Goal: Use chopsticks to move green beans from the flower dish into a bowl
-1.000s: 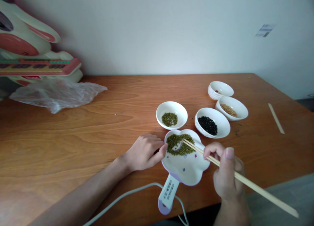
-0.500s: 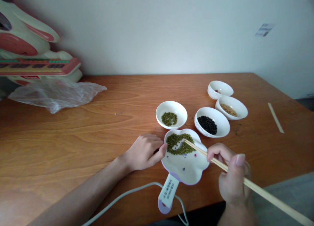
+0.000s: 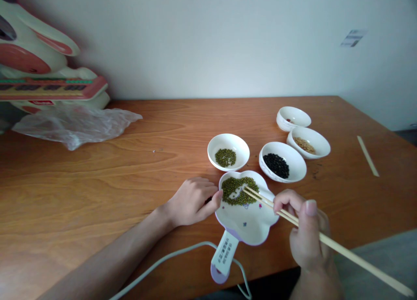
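Wooden chopsticks point(image 3: 286, 216) are held in my right hand point(image 3: 309, 235), with their tips slightly apart among the mung beans point(image 3: 239, 190). Those green beans lie in the far part of a white flower-shaped dish point(image 3: 252, 230) with a purple edge and a labelled handle. My left hand point(image 3: 195, 202) rests on the table with curled fingers, its thumb and fingers at the dish's left rim. Just behind the dish stands a white bowl point(image 3: 241, 150) with more mung beans point(image 3: 225, 157). A bowl point(image 3: 297, 167) of black beans point(image 3: 276, 165) is to its right.
Further back right are a bowl point(image 3: 321, 146) of tan grains and a bowl point(image 3: 301, 117) with a few reddish pieces. A pale stick point(image 3: 368, 156) lies at the right. A plastic bag point(image 3: 78, 126) and toy keyboard point(image 3: 48, 89) are left. A cable point(image 3: 169, 256) runs in front.
The chopstick tips have spread slightly apart and shifted a little left within the mung beans. My right hand has moved slightly left; my left hand stays at the dish's rim.
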Demonstrator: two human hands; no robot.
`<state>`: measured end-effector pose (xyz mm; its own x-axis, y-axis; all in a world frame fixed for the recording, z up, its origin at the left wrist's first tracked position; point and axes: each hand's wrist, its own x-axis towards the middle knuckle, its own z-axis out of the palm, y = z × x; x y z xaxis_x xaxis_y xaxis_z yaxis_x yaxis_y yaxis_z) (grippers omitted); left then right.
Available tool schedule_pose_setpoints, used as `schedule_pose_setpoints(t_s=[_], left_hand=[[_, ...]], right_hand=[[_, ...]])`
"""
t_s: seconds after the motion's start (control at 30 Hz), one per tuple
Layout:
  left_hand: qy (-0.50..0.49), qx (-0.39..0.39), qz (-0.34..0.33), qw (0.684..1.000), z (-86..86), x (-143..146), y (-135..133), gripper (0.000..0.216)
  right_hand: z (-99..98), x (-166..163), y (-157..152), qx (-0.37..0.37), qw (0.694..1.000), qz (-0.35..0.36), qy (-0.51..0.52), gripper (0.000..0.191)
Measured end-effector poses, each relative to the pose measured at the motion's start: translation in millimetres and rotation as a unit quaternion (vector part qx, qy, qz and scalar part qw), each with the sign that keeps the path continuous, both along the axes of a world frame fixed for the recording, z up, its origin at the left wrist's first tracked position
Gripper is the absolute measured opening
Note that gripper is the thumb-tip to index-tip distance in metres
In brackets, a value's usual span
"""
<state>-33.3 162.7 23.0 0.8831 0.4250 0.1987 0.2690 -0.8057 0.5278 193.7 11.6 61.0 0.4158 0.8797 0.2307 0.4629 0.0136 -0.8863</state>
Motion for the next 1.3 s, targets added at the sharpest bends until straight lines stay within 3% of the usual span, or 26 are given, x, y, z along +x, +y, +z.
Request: schedule_pose_setpoints(t_s=[0.3, 0.7, 1.1, 1.3], left_hand=[[0.006, 0.004, 0.001, 1.000, -2.9, -1, -1, 0.047], [0.001, 0.003, -0.001, 1.000, -2.8, -1, 0, 0.047], [0.000, 0.005, -0.001, 1.000, -3.7, -1, 0, 0.047], [0.001, 0.010, -0.001, 1.000, -4.5, -1, 1, 0.048]], right_hand=[[-5.2, 1, 1, 0.028, 0.999, -0.017, -0.010, 0.066], [-19.8, 12, 4, 0.057, 0.997, 0.036, -0.031, 0.068], [-17.7, 11, 3, 0.085, 0.995, -0.001, -0.052, 0.067], [-14.3, 7, 5, 0.149, 0.987, -0.045, -0.044, 0.073]])
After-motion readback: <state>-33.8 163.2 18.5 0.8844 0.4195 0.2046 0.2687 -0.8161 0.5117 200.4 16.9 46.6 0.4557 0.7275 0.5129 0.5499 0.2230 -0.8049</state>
